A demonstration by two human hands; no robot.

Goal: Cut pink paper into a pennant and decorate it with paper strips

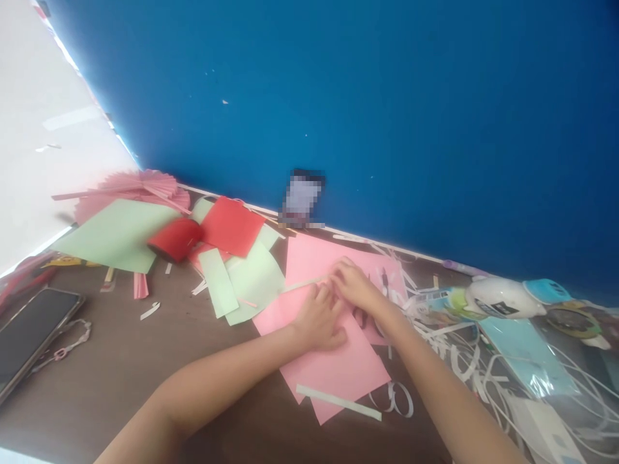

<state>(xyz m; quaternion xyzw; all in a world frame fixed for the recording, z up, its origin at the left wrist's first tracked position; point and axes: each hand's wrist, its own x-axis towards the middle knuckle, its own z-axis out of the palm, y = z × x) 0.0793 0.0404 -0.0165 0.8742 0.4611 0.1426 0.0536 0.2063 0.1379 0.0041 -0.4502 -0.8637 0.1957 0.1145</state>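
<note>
My left hand point(319, 319) rests on a pink paper sheet point(348, 367), its fingers bent against the paper and its thumb spread apart. My right hand point(355, 283) is just beyond it, thumb and fingers pinched at the end of a thin pale paper strip point(304, 283). That strip runs left from my right fingertips, close to the left fingers. Beneath both hands the pink sheets overlap, the farther one with dark printed shapes. Another pale green strip point(338, 403) lies across the near corner.
Green papers point(256, 277), a red square point(232, 225), a red roll point(175, 238) and pink pleated fans point(130, 193) lie left. A phone point(36, 328) is at far left. Scissors point(394, 399), a glue bottle point(503, 298) and tangled white strips point(464, 361) lie right. A blue wall point(367, 116) rises behind.
</note>
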